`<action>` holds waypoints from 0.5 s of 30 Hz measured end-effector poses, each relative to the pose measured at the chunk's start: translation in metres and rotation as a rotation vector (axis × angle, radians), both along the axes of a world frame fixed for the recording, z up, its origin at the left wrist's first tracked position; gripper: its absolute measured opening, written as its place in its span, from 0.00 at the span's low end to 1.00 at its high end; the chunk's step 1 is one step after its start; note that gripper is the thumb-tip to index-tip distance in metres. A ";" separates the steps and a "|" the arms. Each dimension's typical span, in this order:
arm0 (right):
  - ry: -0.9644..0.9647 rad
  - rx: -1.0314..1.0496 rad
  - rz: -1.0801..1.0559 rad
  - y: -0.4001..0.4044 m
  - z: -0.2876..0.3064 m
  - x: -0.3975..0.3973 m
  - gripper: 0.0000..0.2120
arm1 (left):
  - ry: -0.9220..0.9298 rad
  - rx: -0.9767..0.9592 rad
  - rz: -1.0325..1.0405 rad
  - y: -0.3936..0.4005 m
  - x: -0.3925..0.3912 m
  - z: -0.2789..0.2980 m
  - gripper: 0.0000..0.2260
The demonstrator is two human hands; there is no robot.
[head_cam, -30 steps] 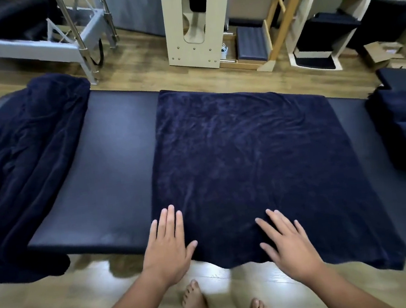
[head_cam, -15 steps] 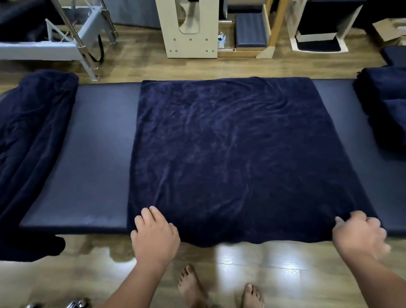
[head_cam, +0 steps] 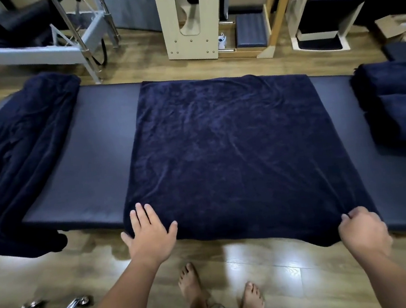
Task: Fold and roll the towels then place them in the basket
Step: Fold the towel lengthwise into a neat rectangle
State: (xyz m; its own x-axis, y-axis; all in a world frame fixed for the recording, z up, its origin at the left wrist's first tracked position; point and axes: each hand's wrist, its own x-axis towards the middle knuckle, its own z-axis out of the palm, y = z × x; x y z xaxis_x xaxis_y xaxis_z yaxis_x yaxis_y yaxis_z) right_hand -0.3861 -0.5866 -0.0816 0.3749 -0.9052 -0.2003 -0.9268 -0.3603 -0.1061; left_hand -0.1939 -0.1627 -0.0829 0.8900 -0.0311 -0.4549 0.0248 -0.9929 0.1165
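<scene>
From the head camera, both forearms reach forward and down toward the near edge of the padded bench (head_cam: 93, 165). The left hand (head_cam: 150, 234) lies flat, fingers straight and slightly spread, palm pressing the near left corner of the spread towel (head_cam: 231, 150), with the thumb angled out to the right. The right hand (head_cam: 364, 231) is curled into a loose fist at the near right corner, its fingers pinching the towel's edge where the cloth hangs over the bench side.

The towel is dark navy, plush and velvety, with soft creases catching the light. It lies roughly square across the middle of the bench, its near hem drooping past the edge. The bench top is smooth, matte, dark vinyl with rounded edges.

On the left end a crumpled heap of towels (head_cam: 19, 153) in the same navy pile spills over the bench side. On the right end sit folded towels (head_cam: 402, 102), thick and blocky, stacked close together.

The floor (head_cam: 284, 265) is glossy wood plank, reflecting light. Two bare feet (head_cam: 193, 287) stand on it beneath the bench edge.
</scene>
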 end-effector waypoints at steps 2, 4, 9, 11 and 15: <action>-0.029 0.002 0.043 0.007 -0.002 -0.002 0.15 | -0.082 0.046 -0.135 -0.003 -0.004 0.001 0.38; -0.054 -0.108 0.173 0.013 -0.002 -0.004 0.17 | -0.200 0.029 -0.406 -0.005 -0.010 -0.002 0.37; -0.076 -0.068 0.790 0.044 -0.016 -0.002 0.25 | -0.338 -0.027 -0.652 -0.021 -0.019 0.001 0.21; -0.049 -0.022 0.726 0.044 -0.020 -0.002 0.27 | -0.357 -0.006 -0.633 -0.023 -0.011 0.006 0.20; -0.037 -0.091 0.642 0.029 -0.021 -0.006 0.24 | -0.426 0.085 -0.713 -0.020 -0.001 0.009 0.11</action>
